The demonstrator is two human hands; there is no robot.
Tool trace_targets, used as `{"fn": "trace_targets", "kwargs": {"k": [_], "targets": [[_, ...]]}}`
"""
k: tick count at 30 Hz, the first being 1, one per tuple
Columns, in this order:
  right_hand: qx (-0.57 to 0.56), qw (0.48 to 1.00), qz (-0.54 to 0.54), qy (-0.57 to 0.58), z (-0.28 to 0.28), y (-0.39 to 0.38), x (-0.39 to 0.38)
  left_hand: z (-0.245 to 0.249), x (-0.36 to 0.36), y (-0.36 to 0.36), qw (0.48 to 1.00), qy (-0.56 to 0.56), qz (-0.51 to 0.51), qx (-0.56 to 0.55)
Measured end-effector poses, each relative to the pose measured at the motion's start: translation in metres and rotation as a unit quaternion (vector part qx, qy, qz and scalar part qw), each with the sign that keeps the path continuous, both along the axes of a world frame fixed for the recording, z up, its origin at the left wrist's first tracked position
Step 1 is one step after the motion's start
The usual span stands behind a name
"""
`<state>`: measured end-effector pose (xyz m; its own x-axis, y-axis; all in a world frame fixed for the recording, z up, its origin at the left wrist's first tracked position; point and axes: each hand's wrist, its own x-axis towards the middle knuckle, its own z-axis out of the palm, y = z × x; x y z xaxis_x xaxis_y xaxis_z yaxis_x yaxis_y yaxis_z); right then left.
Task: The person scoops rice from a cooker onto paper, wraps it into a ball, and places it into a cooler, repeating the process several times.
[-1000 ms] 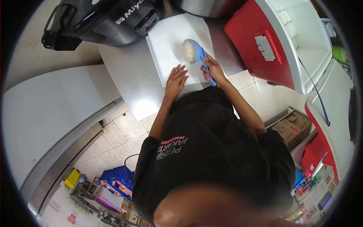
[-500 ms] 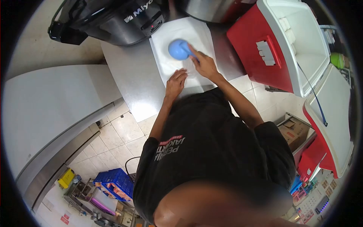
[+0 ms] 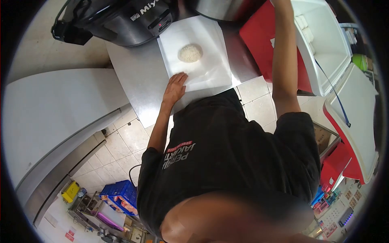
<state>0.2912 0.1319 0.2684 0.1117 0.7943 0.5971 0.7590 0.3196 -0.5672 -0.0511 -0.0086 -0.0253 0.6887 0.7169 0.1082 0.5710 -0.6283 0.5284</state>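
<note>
A round mound of white rice (image 3: pixel 190 53) sits on a stack of white wrapping paper (image 3: pixel 206 77) on the steel table. My left hand (image 3: pixel 175 86) lies flat on the paper's near left edge, fingers stretched out, holding nothing. Up at the top edge of the view, my right hand (image 3: pixel 276 3) is mostly cut off, reaching past the red cooler box (image 3: pixel 259 34). Its fingers are hidden, so what it holds cannot be seen.
A black rice cooker (image 3: pixel 142 24) stands at the table's far left, and a steel pot (image 3: pixel 221 10) beside it. White packets (image 3: pixel 304 30) line the open cooler on the right. A white chest (image 3: pixel 65 105) fills the left side.
The blue scoop has left the paper and is out of view, uncovering the rice mound. My right hand has swung up and right; my left hand has slid slightly left.
</note>
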Motion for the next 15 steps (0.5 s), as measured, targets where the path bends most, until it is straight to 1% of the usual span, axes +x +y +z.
{"fn": "trace_targets", "kwargs": {"k": [1,2,3,4,5,6,7,8,9,11,12,14,15], "targets": [[0.039,0.996,-0.054,-0.055,-0.012,-0.01,-0.008,-0.006,-0.002,0.001,1.0,-0.002,0.003,-0.001],[0.077,0.985,-0.107,-0.108,-0.022,-0.028,-0.026,-0.001,-0.002,0.003,0.999,-0.004,0.029,-0.026],[-0.032,0.995,-0.063,-0.075,-0.042,-0.05,-0.041,0.003,-0.002,0.004,0.997,-0.005,0.056,-0.051],[-0.14,0.989,-0.019,-0.042,-0.073,-0.068,-0.053,0.008,-0.001,0.006,0.997,-0.006,0.061,-0.052],[-0.019,0.982,0.185,-0.046,-0.11,-0.079,-0.065,0.013,0.002,0.009,0.992,-0.046,0.098,-0.066],[-0.193,0.948,0.243,-0.076,-0.148,-0.101,-0.075,0.018,0.005,0.011,0.984,-0.086,0.135,-0.08],[-0.233,0.935,0.241,-0.113,-0.189,-0.12,-0.083,0.024,0.007,0.014,0.983,-0.086,0.138,-0.081],[-0.272,0.92,0.239,-0.15,-0.222,-0.136,-0.088,0.03,0.009,0.015,0.976,-0.118,0.165,-0.083],[-0.275,0.918,0.242,-0.149,-0.242,-0.146,-0.092,0.033,0.009,0.015,0.966,-0.149,0.191,-0.086],[-0.298,0.937,0.133,-0.125,-0.267,-0.162,-0.096,0.032,0.008,0.016,0.966,-0.144,0.194,-0.091],[-0.299,0.936,0.134,-0.126,-0.277,-0.163,-0.093,0.031,0.008,0.017,0.967,-0.14,0.192,-0.09],[-0.274,0.95,0.1,-0.113,-0.286,-0.161,-0.08,0.028,0.006,0.016,0.968,-0.147,0.185,-0.089],[-0.223,0.967,0.092,-0.085,-0.29,-0.163,-0.074,0.027,0.005,0.015,0.968,-0.154,0.178,-0.086]]}}
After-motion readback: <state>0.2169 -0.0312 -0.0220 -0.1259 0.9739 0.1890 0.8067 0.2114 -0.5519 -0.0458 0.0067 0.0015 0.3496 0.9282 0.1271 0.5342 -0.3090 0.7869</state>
